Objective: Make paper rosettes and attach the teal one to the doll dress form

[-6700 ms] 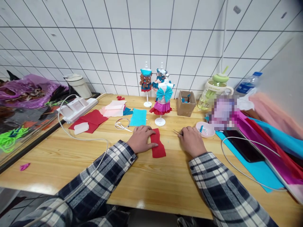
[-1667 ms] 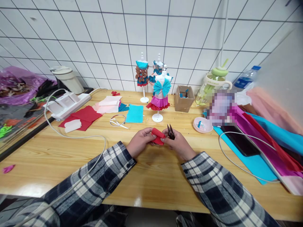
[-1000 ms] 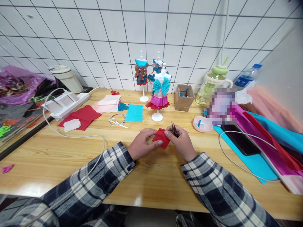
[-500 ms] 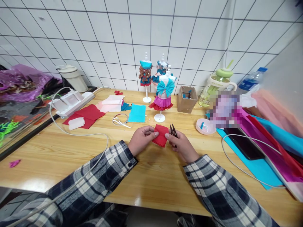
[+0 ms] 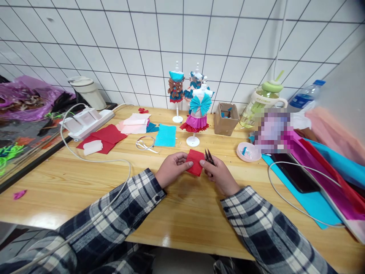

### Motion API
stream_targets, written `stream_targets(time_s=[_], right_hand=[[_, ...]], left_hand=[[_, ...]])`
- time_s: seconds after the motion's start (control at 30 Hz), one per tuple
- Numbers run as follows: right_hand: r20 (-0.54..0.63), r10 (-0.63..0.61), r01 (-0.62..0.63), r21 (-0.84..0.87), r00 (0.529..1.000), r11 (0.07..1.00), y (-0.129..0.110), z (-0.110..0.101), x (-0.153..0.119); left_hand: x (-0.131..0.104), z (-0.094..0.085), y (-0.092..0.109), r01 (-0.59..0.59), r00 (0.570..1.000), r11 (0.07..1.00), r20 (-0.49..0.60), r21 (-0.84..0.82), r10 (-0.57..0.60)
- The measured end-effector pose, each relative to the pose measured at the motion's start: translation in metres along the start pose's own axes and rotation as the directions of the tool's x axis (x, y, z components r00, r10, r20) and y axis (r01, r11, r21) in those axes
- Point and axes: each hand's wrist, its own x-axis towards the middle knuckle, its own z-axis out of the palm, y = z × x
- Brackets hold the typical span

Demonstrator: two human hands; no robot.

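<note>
A small folded red paper piece (image 5: 195, 163) is held up between both hands above the wooden table. My left hand (image 5: 173, 168) pinches its left edge, thumb on top. My right hand (image 5: 221, 173) grips its right edge between thumb and finger and also keeps dark thread snips (image 5: 209, 156) in the palm, blades pointing up and away. Just beyond the hands stands a small white mannequin (image 5: 201, 103) with a turquoise pleated bow and a magenta and red skirt. A turquoise paper square (image 5: 165, 135) lies to its left.
Two more dressed mannequins, one at the left (image 5: 176, 88), stand behind. A cardboard box (image 5: 226, 118), pink dish (image 5: 248, 152), phone (image 5: 296, 173) and coloured paper are on the right. Red sheets (image 5: 108, 137), a power strip (image 5: 89, 123) and a white cable lie left.
The view has shifted very slightly. Both hands still hold the red piece, which now faces the camera a little more squarely.
</note>
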Motion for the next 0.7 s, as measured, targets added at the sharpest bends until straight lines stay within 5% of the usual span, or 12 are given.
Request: stream_targets(time_s=[0.27,0.5,0.7], right_hand=[[-0.001,0.012,-0.012,0.063,1.000,0.998,-0.0013,0.0018,0.0014],[0.084,0.099,-0.119,0.277,0.992,0.954,-0.0055,0.0018,-0.0031],[0.033,-0.044,0.042,0.060,0.999,0.997,-0.0017,-0.0002,0.0002]], left_hand=[[-0.0012,-0.0021,0.0008,-0.050,0.995,0.999,-0.085,0.003,0.050],[-0.0030,-0.0042,0.0012,-0.098,0.994,0.995,-0.041,0.000,0.098],[-0.0043,-0.0026,0.0054,0.118,0.992,0.976,0.055,-0.181,-0.109]])
